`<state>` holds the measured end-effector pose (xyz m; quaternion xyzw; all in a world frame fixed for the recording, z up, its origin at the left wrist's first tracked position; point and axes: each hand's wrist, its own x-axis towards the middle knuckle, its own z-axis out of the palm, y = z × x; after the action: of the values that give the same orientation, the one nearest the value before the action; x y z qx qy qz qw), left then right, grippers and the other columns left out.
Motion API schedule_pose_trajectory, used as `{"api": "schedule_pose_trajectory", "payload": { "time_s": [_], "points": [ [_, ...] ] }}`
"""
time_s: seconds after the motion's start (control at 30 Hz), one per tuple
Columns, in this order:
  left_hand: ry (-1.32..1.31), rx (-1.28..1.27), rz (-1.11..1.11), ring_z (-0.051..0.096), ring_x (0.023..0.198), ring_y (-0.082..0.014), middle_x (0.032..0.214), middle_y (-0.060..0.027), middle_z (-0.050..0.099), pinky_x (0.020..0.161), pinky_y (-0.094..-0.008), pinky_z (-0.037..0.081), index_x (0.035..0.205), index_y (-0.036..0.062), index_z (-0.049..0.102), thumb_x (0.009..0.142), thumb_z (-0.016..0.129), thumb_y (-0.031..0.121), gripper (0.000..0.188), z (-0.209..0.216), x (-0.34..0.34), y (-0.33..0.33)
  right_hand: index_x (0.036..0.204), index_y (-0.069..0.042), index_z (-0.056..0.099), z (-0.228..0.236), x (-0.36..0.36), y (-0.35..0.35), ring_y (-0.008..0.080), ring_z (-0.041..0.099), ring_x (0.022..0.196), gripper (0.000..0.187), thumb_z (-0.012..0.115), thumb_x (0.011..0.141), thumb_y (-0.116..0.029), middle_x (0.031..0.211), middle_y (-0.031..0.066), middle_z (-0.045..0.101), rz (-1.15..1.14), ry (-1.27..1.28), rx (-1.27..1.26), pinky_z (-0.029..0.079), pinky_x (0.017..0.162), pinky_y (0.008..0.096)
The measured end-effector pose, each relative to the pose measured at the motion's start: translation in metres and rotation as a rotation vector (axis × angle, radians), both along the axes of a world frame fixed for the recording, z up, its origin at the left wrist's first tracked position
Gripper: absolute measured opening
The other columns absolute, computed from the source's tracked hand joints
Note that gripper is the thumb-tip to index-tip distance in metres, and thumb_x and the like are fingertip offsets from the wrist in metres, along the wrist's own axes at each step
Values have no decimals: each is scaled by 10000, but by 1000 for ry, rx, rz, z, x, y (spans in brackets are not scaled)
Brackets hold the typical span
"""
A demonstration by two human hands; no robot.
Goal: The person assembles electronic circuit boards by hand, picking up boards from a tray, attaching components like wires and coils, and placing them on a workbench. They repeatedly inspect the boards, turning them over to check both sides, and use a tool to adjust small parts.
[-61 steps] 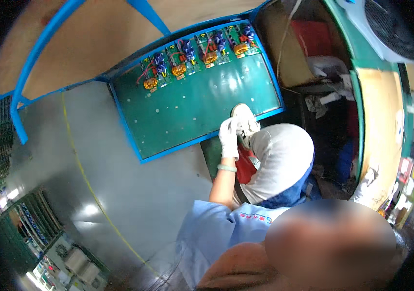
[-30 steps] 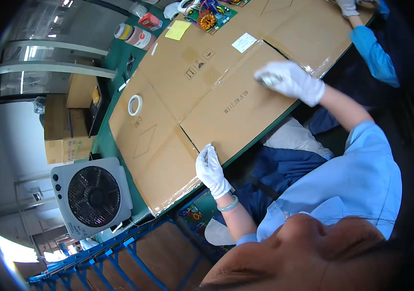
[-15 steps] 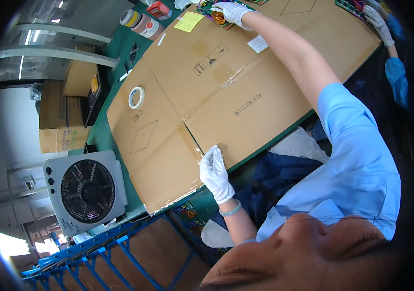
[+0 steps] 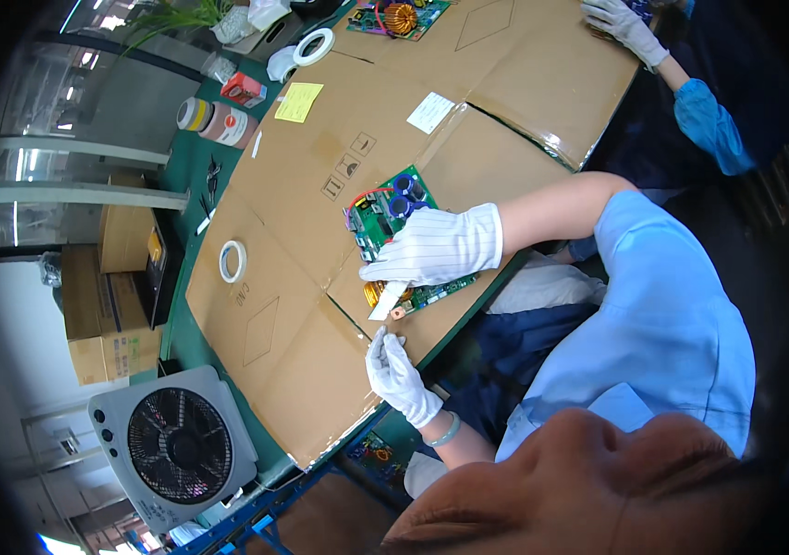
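Observation:
My right hand point(image 4: 440, 248), in a white striped glove, lies across a green circuit board point(image 4: 385, 217) on the cardboard sheet. Its fingers curl over the board, which carries dark blue round capacitors and a copper-coloured coil, partly hidden by the hand. A white strip-like tip point(image 4: 387, 302) sticks out below the fingers; I cannot tell if it is glove or tape. Just nearer and to the left, at the sheet's near edge, my left hand point(image 4: 399, 377), also in a white glove, holds its fingertips pinched together, apart from the board. What is between them is too small to make out.
Cardboard point(image 4: 293, 268) covers the green table. On it lie a tape roll point(image 4: 232, 262), a yellow note point(image 4: 299, 102) and another circuit board point(image 4: 399, 18). A fan point(image 4: 177, 444), cutters point(image 4: 213, 176) and a bottle point(image 4: 228, 125) stand or lie at the left. A co-worker's gloved hand point(image 4: 625, 28) is far right.
My right hand has come from the far edge toward me with the circuit board, now close to my left hand. My left hand stays pinched near the same spot. The view has shifted.

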<state>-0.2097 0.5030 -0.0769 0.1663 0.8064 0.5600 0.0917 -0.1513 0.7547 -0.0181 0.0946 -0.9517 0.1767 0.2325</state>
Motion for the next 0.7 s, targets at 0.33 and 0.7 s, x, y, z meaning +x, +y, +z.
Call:
{"api": "schedule_pose_trajectory", "payload": {
  "time_s": [0.33,0.7],
  "points": [
    [47,-27,5,680,797,-155,974,-123,712,722,-274,545,1130,-43,676,989,666,131,224,-8,-7,-21,1084,-196,721,-14,1,41,270,701,853,249,725,866,-316,937,37,702,-160,255,-340,563,696,377],
    [23,-29,-28,673,824,-143,944,-110,703,728,-254,531,1178,-38,657,997,665,189,290,-10,-8,-24,1098,-105,689,-17,-21,81,366,653,970,410,553,973,-472,1022,153,701,-83,-294,-490,510,816,448]
  ]
}}
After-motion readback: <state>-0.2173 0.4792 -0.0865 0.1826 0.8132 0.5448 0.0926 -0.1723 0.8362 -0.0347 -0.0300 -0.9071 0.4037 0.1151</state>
